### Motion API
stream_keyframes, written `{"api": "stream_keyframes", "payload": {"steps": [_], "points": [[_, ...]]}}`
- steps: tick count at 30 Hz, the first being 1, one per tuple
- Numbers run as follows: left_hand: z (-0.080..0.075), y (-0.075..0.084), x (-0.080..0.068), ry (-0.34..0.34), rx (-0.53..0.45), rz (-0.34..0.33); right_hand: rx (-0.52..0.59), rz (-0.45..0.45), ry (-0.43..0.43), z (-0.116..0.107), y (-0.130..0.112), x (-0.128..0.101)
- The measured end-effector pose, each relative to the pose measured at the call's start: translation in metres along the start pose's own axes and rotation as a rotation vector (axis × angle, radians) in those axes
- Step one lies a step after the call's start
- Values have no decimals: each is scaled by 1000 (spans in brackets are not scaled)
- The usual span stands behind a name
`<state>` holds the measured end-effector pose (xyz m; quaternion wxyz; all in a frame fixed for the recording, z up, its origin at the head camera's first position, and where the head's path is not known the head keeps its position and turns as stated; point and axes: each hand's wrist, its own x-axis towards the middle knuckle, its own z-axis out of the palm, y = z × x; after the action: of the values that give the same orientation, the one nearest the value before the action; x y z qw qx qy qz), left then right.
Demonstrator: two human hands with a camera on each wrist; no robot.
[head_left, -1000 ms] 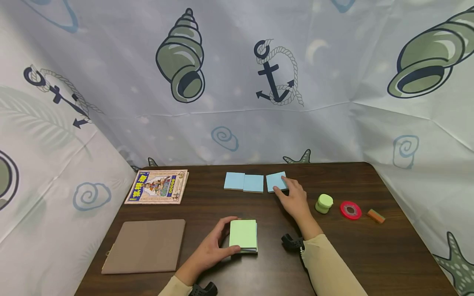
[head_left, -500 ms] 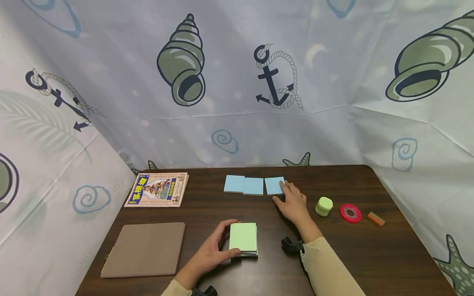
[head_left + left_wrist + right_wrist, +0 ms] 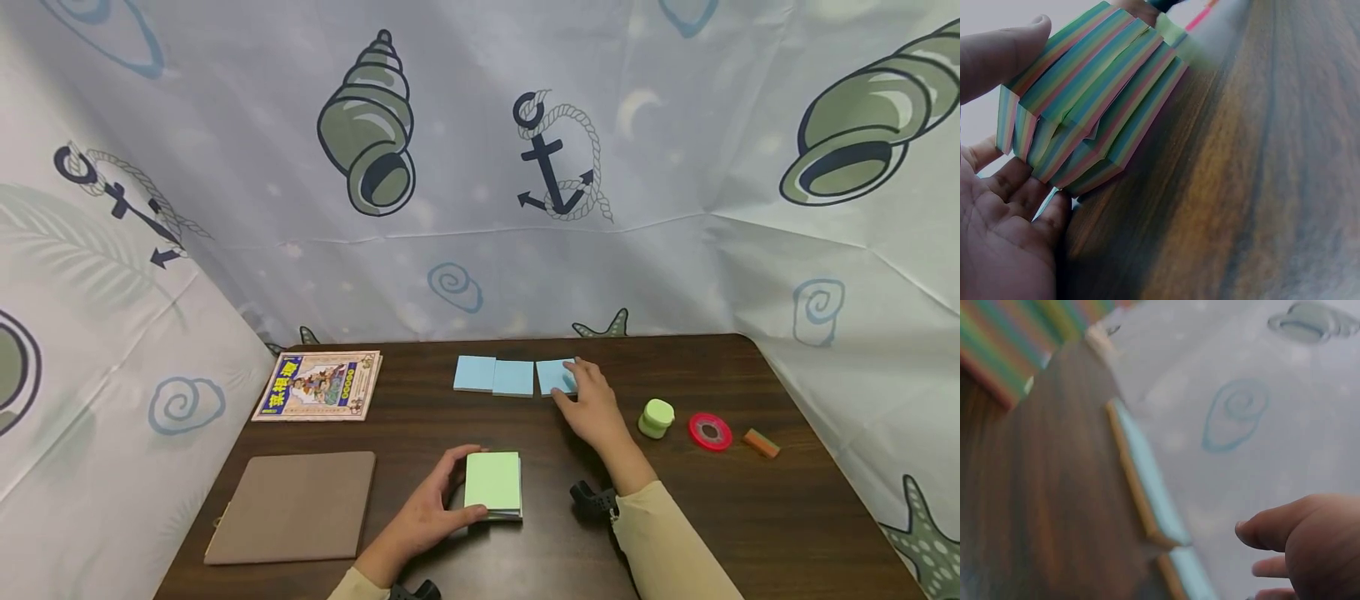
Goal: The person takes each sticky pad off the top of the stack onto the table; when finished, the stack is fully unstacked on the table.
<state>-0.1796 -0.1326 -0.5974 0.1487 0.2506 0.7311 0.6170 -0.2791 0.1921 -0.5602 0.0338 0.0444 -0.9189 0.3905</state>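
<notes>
In the head view, my left hand (image 3: 431, 504) grips a thick stack of sticky note pads (image 3: 492, 481) with a pale green top. Its thumb lies on the near side and its fingers reach the far side. Striped, many-coloured page edges of this stack (image 3: 1094, 94) show in the left wrist view. At the table's back lie two blue sticky note pads, a left one (image 3: 474, 373) and a middle one (image 3: 513, 378), side by side. A third blue pad (image 3: 549, 377) lies just right of them, under the spread thumb and fingers of my right hand (image 3: 596, 410).
A brown folder-like notebook (image 3: 292, 508) and illustrated booklets (image 3: 322, 385) lie on the left. To the right are a lime-green round container (image 3: 657, 417), a red ring-shaped roll (image 3: 710, 432) and a small orange-green block (image 3: 762, 443). A printed cloth (image 3: 480, 192) hangs behind the table.
The third blue pad has turned from tilted to nearly in line with the other two and sits slightly closer to them. My left hand stays on its stack; the head view has shifted slightly.
</notes>
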Motion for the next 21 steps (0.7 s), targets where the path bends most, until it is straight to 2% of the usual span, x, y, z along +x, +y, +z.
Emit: {"api": "stream_keyframes", "payload": {"steps": [7, 10, 14, 21], "points": [[0, 4, -2, 8, 3, -34, 31, -118, -17, -20, -39, -12], [0, 6, -2, 14, 13, -70, 22, -149, -44, -29, -55, -20], [1, 7, -3, 14, 40, -110, 6, -174, -98, -39, -74, -32], [0, 5, -2, 22, 114, -108, -76, -257, -223, -42, -99, -48]]}}
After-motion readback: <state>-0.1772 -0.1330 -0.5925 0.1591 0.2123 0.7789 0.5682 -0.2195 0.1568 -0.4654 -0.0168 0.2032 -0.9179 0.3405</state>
